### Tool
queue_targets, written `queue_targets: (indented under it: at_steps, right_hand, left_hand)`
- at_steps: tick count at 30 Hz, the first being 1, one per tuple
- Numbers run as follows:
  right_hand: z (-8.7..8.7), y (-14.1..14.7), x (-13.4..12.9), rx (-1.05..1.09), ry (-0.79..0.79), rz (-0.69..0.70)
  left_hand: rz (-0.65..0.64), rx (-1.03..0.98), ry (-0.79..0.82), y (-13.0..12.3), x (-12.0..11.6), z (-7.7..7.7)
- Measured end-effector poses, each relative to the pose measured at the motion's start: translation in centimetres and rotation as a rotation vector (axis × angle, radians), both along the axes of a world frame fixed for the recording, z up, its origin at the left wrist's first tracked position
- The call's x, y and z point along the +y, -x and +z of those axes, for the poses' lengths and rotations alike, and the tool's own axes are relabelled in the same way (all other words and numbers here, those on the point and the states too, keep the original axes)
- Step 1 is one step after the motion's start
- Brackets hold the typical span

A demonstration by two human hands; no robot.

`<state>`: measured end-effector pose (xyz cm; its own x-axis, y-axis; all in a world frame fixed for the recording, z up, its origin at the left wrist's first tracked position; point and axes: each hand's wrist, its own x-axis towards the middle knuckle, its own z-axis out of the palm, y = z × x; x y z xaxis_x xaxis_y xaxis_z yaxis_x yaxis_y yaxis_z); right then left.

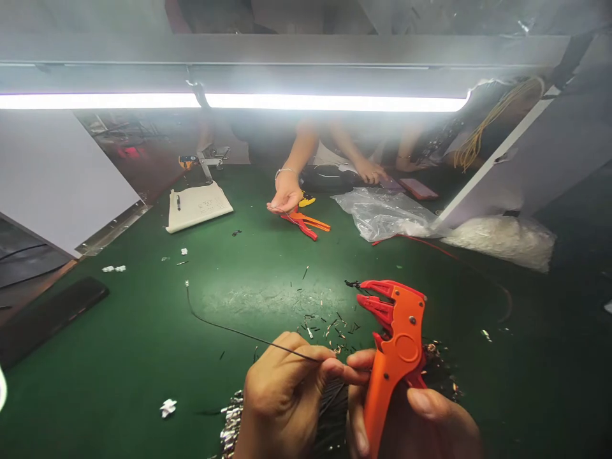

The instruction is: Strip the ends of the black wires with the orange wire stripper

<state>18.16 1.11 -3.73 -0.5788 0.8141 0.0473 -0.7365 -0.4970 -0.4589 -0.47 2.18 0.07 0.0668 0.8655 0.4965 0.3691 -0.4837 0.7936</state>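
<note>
A thin black wire point(239, 332) is pinched between the thumb and forefinger of my left hand point(287, 389). It runs up and left over the green mat to a small light-coloured end piece point(187, 283). My right hand point(430, 421) is wrapped round the handle of an orange and red wire stripper point(399, 344), whose jaws point left and stand apart, with dark scraps at the upper tip. Fingertips of both hands meet near the wire's near end, which they hide. Beneath my hands lies a bundle of black wires point(329, 408) with metal ends point(232, 421).
Wire scraps point(335, 328) litter the green mat point(129, 331). Across the table, another person's hand point(287, 194) is beside another stripper point(306, 223). A notebook point(201, 207), plastic bags point(387, 213), a red wire point(444, 250) and a black bar point(57, 315) lie around.
</note>
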Motion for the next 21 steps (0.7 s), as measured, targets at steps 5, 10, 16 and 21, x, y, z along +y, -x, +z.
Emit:
queue_targets:
  at_steps: [5, 10, 16, 21]
  right_hand:
    - [-0.23, -0.18, 0.53, 0.004, -0.013, 0.059]
    - [-0.33, -0.15, 0.43, 0.097, -0.004, 0.109]
    - [-0.20, -0.35, 0.12, 0.062, 0.016, 0.172]
    - [0.02, -0.31, 0.13, 0.054, 0.007, 0.139]
  left_hand:
    - [0.024, 0.010, 0.029, 0.08, -0.04, -0.18]
    - [0.061, 0.027, 0.036, -0.13, -0.09, -0.45]
    - [0.097, 0.074, 0.039, -0.22, -0.21, -0.70]
    - [0.119, 0.106, 0.018, -0.54, -0.41, -0.84]
